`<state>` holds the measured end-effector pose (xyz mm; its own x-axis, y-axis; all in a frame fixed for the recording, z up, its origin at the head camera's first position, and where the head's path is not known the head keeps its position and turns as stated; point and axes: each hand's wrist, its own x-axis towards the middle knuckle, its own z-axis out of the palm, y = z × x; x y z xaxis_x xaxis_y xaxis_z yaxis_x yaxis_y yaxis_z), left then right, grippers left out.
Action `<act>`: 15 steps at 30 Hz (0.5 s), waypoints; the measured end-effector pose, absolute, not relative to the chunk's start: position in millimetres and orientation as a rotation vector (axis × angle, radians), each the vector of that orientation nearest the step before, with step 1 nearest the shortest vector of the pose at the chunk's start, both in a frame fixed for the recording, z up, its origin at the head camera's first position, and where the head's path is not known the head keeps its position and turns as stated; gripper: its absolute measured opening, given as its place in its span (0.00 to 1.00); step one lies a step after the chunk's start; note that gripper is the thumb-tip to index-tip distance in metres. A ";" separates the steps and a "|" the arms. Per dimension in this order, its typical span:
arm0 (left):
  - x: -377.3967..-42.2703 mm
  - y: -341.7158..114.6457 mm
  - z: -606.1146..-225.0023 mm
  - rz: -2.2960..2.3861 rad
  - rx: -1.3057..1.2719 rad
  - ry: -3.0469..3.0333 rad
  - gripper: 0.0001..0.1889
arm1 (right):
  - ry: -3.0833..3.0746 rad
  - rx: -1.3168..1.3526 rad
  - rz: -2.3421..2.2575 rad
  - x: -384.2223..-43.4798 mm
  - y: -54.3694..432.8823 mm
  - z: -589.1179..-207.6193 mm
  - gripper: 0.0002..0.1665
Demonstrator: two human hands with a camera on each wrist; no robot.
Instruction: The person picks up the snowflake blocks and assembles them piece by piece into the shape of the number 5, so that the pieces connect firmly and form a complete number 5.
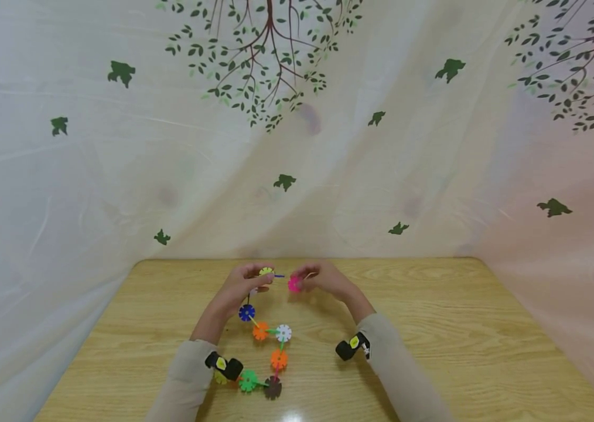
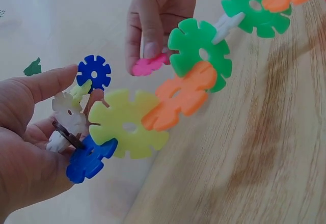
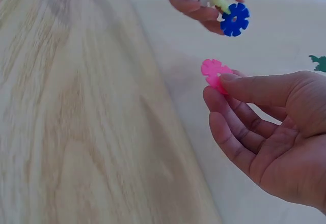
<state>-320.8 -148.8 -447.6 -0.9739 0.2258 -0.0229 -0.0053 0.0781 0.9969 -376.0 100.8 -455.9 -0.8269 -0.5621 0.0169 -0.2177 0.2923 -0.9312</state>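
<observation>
Between thumb and fingers, my right hand point(image 1: 331, 280) pinches a pink notched plastic disc point(image 3: 213, 70). Facing it, my left hand point(image 1: 236, 287) holds one end of a chain of interlocked, flower-shaped discs; a blue disc point(image 2: 94, 72) sticks out past its fingertips, joined to a pale yellow disc point(image 1: 266, 271). White discs point(image 2: 69, 111) lie against the left fingers. A small gap separates the pink disc from that end blue disc. From the left hand the chain trails toward the front, through another blue disc point(image 1: 246, 312), an orange disc point(image 1: 260, 331) and a white disc point(image 1: 283, 333).
Farther along, the chain bends through an orange disc point(image 1: 279, 359), a brown disc point(image 1: 273, 387) and a green disc point(image 1: 248, 380), passing beside the left forearm. Everything is over a wooden table point(image 1: 460, 340). A pale curtain point(image 1: 328, 205) with printed leaves hangs behind the table's back edge.
</observation>
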 end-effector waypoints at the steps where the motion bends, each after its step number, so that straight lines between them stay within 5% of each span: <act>1: -320.7 -149.0 -447.6 2.011 0.224 2.176 0.21 | 2.248 -0.696 -1.567 -374.9 99.9 -454.7 0.16; 15: -320.6 -146.8 -445.7 2.031 0.152 2.182 0.21 | 2.153 -0.642 -1.837 -364.8 90.9 -442.5 0.14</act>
<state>-320.6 -146.8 -445.7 -0.9825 0.1803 -0.0458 -0.0328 0.0745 0.9967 -364.8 90.9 -442.5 -0.8748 -0.4741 0.1001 -0.1734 0.1136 -0.9783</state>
